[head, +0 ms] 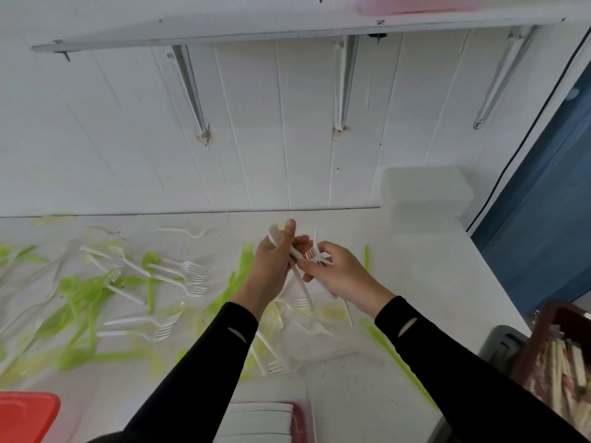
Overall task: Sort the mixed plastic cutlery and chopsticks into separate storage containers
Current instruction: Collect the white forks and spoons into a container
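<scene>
Fingers (300,242) of the left hand (271,263) are curled round a fork bundle (275,233). The bundle is white, with tines up past the thumb and handles trailing below the palm. The right hand (340,274) is just beside it, its fingers (323,248) and thumb pinching one white fork (315,255) at the bundle's edge. The two hands nearly touch. Both are held above the tabletop (431,282), with black sleeves down to the wrists.

Tabletop, left and centre: loose forks (188,268), white, are mixed with green cutlery (86,292), scattered and overlapping. More white pieces lie under the hands. A short green piece (366,257) sits just right of the right hand. A long green piece (393,356) lies diagonally near the right forearm.

Containers:
- A red tub (25,414) is at the near left corner.
- A pink-rimmed tub (299,410) is at the near edge between the arms. The white items inside are too blurred to tell their kind.
- A brown basket (556,316) at the right edge holds chopsticks (563,372).
- A clear box (425,193) stands at the back right against the wall (256,155).

A dark grey object (502,343) sits just beside the basket; I cannot tell what it is. A shelf (224,27) on angled brackets runs above the white panelled wall.
</scene>
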A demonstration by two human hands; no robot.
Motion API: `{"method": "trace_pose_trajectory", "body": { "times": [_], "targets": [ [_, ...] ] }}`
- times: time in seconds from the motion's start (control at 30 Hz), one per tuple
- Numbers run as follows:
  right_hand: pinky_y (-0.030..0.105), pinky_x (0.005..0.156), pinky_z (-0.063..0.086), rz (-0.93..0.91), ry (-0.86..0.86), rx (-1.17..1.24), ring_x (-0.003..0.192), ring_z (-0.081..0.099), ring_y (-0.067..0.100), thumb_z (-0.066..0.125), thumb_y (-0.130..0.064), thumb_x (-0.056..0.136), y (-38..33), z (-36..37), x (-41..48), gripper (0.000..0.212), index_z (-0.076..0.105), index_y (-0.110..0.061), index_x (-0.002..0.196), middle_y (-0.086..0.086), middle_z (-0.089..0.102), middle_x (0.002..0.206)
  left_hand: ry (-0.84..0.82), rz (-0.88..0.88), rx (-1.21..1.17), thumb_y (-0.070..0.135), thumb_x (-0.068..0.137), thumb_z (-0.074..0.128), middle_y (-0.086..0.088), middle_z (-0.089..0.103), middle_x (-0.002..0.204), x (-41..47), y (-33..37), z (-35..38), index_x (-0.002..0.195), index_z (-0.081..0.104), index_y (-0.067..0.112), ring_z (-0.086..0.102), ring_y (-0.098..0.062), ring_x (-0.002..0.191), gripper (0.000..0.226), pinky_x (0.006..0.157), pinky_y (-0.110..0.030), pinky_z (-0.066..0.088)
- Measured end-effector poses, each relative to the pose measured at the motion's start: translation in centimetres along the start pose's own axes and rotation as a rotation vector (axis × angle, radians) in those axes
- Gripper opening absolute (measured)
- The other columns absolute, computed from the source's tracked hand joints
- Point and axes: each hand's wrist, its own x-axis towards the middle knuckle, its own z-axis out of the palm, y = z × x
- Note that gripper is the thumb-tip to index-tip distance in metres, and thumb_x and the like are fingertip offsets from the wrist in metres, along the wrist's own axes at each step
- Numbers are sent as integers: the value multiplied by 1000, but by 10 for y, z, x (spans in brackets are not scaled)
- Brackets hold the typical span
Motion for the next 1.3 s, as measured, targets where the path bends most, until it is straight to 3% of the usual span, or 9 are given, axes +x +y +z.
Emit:
{"method": "trace_pose_trajectory", "body": {
  "times": [0.13,0.3,0.4,0.57,0.67,0.77,1.03,1.17,1.3],
  "targets": [
    [21,47,38,64,-1,52,51,51,0,65,-44,91,-1,-3,-3,34,65,-12,104,-3,74,84,114,71,11,39,88,70,-9,67,75,-1,1,-2,94,63,3,70,-18,66,37,63,-32,59],
    [22,53,38,177,-64,87,61,45,8,62,-42,92,-2,-10,-2,42,40,-28,125,-3,57,110,115,25,139,46,87,68,-1,59,60,-3,-4,1,78,63,7,59,-10,49,41,51,-21,50],
    [23,52,36,223,-128,165,56,39,10,58,-29,93,-5,-10,-3,44,30,-24,127,-3,53,88,91,12,148,42,92,64,-2,63,67,-5,-12,5,82,65,7,61,-10,56,36,53,-22,50],
    [25,57,37,170,-44,305,62,42,14,48,-8,93,-1,-11,2,29,43,-12,121,5,49,85,78,-2,136,37,91,67,-3,63,67,-2,-12,0,84,63,9,62,-11,55,30,57,-23,51],
    [24,60,43,106,-17,350,67,53,13,47,2,94,2,-12,3,24,54,-12,112,4,54,89,72,-67,211,52,83,69,-2,56,68,-3,-12,0,82,62,8,57,-10,51,45,58,-27,51],
    [23,69,49,64,-31,410,75,61,12,56,2,94,5,-10,4,25,57,-12,116,1,61,95,-11,-176,34,67,73,61,-4,49,73,-4,-8,4,103,63,0,52,-14,57,73,61,-25,56],
    [21,69,56,60,29,377,74,68,14,52,-13,101,10,-4,3,20,65,-7,115,11,71,94,-143,-94,54,44,90,61,-9,59,73,-5,-14,3,86,64,7,53,-17,59,37,59,-26,49],
    [26,68,58,76,13,283,77,70,17,53,-17,101,12,-2,3,17,62,-10,114,15,71,101,-142,-93,38,41,97,56,-14,64,69,-7,-12,2,78,63,7,61,-27,61,40,61,-37,55],
    [31,65,59,131,-46,239,68,66,19,37,-25,107,10,-3,0,32,62,-7,114,15,72,91,-139,-63,169,39,93,63,-12,65,68,-8,-15,2,83,63,3,60,-25,60,37,59,-33,52]
  ]
}}
